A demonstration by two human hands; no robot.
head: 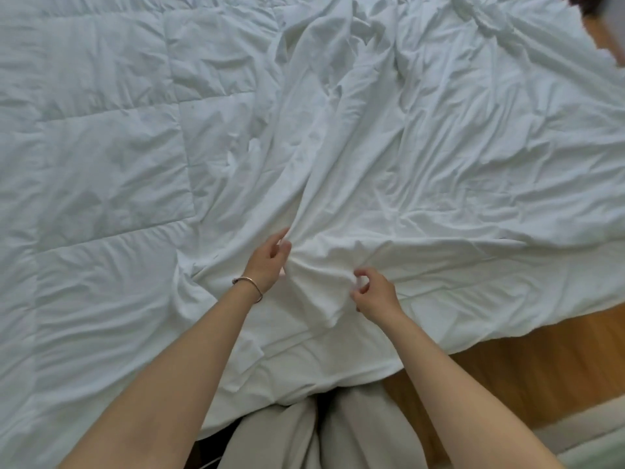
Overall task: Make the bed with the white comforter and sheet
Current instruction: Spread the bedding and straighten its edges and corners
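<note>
Across the left half of the frame lay the white quilted comforter (101, 147), its stitched squares puffed and softly creased, spread fairly flat over the bed. Overlapping it from the middle to the right edge was the thin white cotton sheet (422, 157), badly rumpled, with long folds fanning away from where the person stood at lower centre.

The left hand (267, 262), a slim metal bangle (248, 287) at its wrist, had its fingers curled into a gathered ridge of the sheet. Just to the right, the right hand (370, 292) pinched a small tuck of the same cloth between thumb and fingertips — both grips closed on the fabric, close together near the bed's near edge.

Below and to the right showed the warm wooden floor (507, 367), with the sheet's hem drooping over the side of the bed above it.

The sheet looked light, limp and a little slippery — it would bunch rather than slide as one piece. I judged it better taken at the hem or corners, hands well apart. The comforter seemed bulkier and softer, and would want a fuller handful.
</note>
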